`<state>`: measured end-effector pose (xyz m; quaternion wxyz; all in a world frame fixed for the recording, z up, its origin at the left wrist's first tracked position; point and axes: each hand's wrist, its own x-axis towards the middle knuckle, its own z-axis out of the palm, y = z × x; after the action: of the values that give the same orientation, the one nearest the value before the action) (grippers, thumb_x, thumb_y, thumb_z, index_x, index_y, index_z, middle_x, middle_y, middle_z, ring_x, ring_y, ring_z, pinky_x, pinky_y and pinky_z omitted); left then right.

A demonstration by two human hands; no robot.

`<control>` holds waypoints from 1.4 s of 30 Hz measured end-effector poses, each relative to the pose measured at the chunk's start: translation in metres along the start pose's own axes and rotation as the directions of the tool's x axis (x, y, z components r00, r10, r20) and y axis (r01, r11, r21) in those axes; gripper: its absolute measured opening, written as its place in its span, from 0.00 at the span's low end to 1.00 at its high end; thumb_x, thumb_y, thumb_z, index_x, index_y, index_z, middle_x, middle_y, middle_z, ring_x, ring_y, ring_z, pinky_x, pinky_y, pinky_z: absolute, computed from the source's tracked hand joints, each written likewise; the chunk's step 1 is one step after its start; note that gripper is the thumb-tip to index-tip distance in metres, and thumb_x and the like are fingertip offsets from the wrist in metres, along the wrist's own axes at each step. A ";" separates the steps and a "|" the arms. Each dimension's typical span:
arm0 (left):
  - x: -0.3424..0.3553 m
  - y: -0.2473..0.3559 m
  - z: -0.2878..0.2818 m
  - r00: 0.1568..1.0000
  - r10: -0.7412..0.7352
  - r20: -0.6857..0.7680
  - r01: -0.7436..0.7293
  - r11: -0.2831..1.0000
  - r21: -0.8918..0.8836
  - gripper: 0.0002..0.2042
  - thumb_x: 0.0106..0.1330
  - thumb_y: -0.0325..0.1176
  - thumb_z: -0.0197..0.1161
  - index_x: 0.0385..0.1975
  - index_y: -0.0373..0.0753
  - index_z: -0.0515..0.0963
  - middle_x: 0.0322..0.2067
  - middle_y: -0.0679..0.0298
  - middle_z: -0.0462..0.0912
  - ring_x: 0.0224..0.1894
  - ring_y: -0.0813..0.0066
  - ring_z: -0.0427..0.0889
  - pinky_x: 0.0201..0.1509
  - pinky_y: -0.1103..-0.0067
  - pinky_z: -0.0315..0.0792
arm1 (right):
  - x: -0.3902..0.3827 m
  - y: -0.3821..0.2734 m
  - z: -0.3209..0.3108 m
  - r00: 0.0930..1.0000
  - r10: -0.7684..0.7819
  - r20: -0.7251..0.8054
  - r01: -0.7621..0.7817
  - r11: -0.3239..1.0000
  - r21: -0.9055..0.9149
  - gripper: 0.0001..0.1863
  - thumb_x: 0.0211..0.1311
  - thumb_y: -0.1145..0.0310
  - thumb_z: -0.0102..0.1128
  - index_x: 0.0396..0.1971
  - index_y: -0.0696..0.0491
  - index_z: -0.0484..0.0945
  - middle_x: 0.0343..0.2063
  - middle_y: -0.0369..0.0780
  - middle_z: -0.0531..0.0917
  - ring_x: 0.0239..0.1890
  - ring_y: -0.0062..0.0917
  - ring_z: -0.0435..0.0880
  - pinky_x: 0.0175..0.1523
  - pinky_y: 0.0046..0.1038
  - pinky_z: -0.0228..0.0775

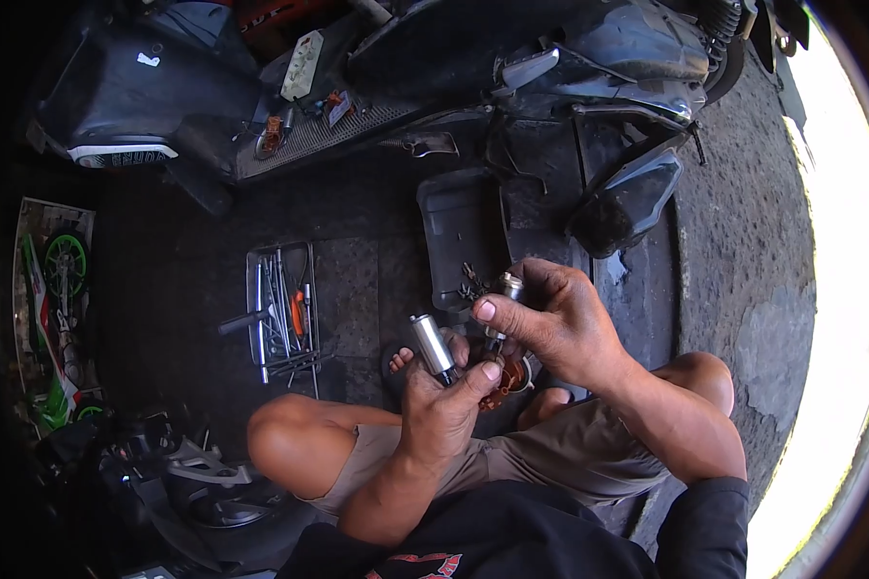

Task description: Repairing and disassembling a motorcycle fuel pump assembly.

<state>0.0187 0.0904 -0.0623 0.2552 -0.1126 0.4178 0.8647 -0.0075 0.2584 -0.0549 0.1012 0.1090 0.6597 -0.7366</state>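
A silver metal cylinder with a black lower end (432,344) stands tilted in my left hand (437,410), whose fingers are closed around its base. Just right of it, an orange-brown plastic part with a round rim (512,381) shows under the left thumb, partly hidden by my hands. My right hand (572,328) is closed on a small silver cylindrical fitting (512,287), pinched between thumb and fingers. The fitting's lower end comes down close to the left thumb; whether it joins the plastic part cannot be made out.
Beyond my hands lies a black tray (423,227) with small dark hardware (470,280). A toolbox of wrenches and an orange-handled tool (296,314) sits left. A scooter (406,53) spans the back, a power strip (302,66) on its footboard. A black plastic cover (630,205) lies right.
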 end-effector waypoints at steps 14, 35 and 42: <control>0.005 -0.006 -0.009 0.998 0.059 0.018 -0.059 0.998 -0.009 0.12 0.63 0.16 0.60 0.39 0.40 0.67 0.38 0.60 0.77 0.41 0.73 0.82 0.50 0.76 0.80 | 0.002 0.011 0.005 0.983 -0.183 0.014 0.183 0.968 -0.174 0.24 0.63 0.52 0.69 0.27 0.61 0.77 0.16 0.38 0.78 0.20 0.13 0.76 0.20 0.20 0.66; 0.015 -0.008 -0.008 0.973 0.222 -0.056 -0.228 0.914 -0.336 0.15 0.73 0.47 0.51 0.38 0.41 0.71 0.53 0.57 0.73 0.56 0.65 0.75 0.64 0.65 0.69 | -0.021 -0.003 0.035 0.985 -0.093 0.147 0.123 0.969 -0.215 0.14 0.56 0.76 0.64 0.38 0.60 0.68 0.32 0.51 0.79 0.38 0.23 0.82 0.41 0.33 0.75; 0.013 -0.004 -0.004 0.956 0.294 -0.021 -0.289 0.921 -0.260 0.16 0.73 0.49 0.51 0.37 0.41 0.70 0.54 0.57 0.70 0.56 0.67 0.72 0.66 0.68 0.65 | -0.018 0.005 0.041 0.969 -0.208 0.133 0.220 0.972 -0.087 0.15 0.58 0.76 0.68 0.37 0.58 0.69 0.32 0.45 0.80 0.39 0.21 0.82 0.42 0.30 0.77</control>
<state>0.0095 0.0944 -0.0728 0.1106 -0.0736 0.3106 0.9412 0.0101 0.2174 -0.0501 0.0669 -0.0136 0.6965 -0.7143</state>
